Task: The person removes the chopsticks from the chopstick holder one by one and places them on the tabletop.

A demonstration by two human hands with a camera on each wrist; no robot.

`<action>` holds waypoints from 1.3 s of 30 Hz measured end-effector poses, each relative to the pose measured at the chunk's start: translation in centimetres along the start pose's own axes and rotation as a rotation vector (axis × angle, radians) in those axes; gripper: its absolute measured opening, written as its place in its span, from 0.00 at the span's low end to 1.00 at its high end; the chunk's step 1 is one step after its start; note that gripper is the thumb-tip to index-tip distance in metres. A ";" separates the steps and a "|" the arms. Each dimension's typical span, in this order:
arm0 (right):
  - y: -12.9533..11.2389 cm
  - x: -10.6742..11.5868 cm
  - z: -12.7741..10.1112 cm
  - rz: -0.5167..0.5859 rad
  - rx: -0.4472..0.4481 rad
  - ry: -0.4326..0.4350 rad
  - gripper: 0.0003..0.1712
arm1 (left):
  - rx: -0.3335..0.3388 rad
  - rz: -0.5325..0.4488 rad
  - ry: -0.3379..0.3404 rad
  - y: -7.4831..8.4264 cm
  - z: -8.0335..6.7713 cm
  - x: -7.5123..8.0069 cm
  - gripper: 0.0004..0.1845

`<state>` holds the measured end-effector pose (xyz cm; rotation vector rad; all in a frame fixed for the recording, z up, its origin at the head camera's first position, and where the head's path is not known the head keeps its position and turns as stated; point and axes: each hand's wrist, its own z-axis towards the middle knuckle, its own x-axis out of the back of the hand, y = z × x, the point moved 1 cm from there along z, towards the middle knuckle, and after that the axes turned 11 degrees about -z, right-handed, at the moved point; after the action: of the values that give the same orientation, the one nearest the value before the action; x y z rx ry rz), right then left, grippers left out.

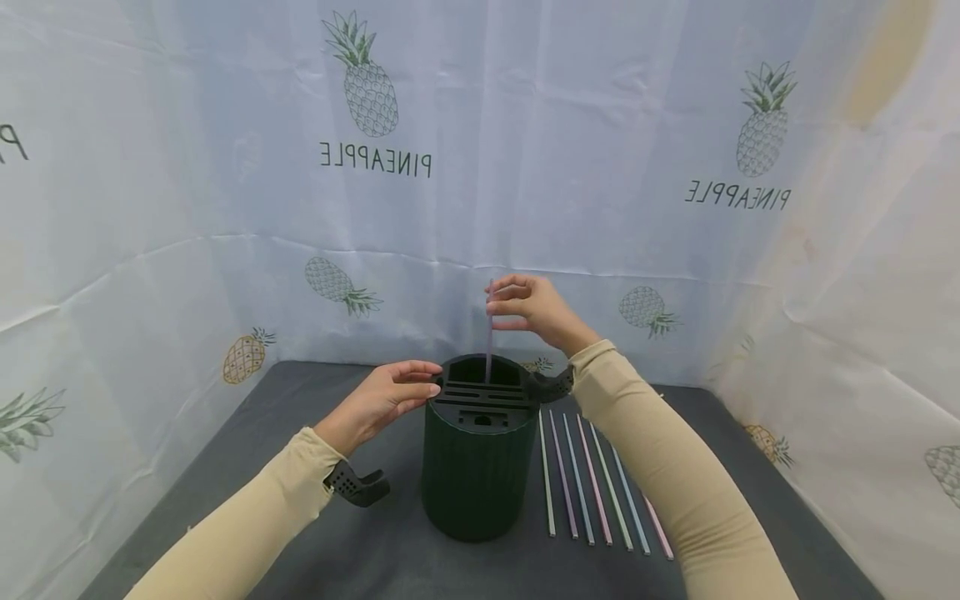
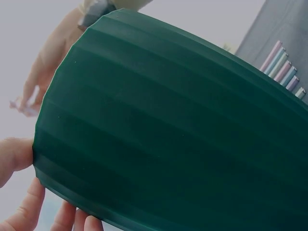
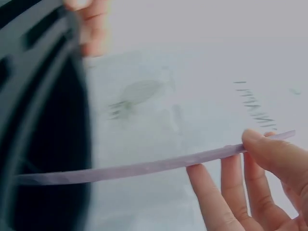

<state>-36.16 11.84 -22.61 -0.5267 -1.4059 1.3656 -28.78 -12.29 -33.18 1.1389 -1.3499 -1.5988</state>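
A dark green ribbed holder (image 1: 471, 467) with a slotted top stands on the grey table. My left hand (image 1: 390, 395) rests on its upper left rim, thumb and fingers against the ribbed wall (image 2: 168, 130). My right hand (image 1: 528, 310) pinches a purple straw (image 1: 489, 337) near its top end above the holder. The straw stands upright with its lower end inside the holder's rear opening. In the right wrist view the purple straw (image 3: 144, 167) runs from my fingertips (image 3: 257, 144) into the dark opening (image 3: 43, 159).
Several pastel straws (image 1: 592, 479) lie side by side on the grey table (image 1: 247, 433) right of the holder, partly under my right forearm. White pineapple-print cloth (image 1: 375, 158) walls in the table at the back and both sides.
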 end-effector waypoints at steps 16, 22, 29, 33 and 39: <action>-4.8 10.2 -4.3 0.561 0.265 0.437 0.18 | -0.001 0.009 0.001 0.2 -0.1 -0.1 0.26; -2.3 13.5 -6.9 0.486 0.209 0.502 0.17 | 0.008 0.003 0.010 0.2 -0.1 -0.1 0.26; 4.9 16.2 -10.1 0.281 0.017 0.484 0.24 | 0.003 0.002 -0.003 0.1 -0.1 0.0 0.26; 9.8 17.1 -11.1 0.185 -0.086 0.445 0.14 | 0.002 0.012 -0.014 0.0 -0.1 0.0 0.27; 16.0 17.4 -12.4 -0.070 -0.203 0.345 0.21 | 0.001 0.013 -0.015 0.0 -0.2 0.0 0.27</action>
<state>-36.87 36.28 -33.28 -0.7980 -1.2698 1.0233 -28.63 -12.33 -33.17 1.1181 -1.3651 -1.6010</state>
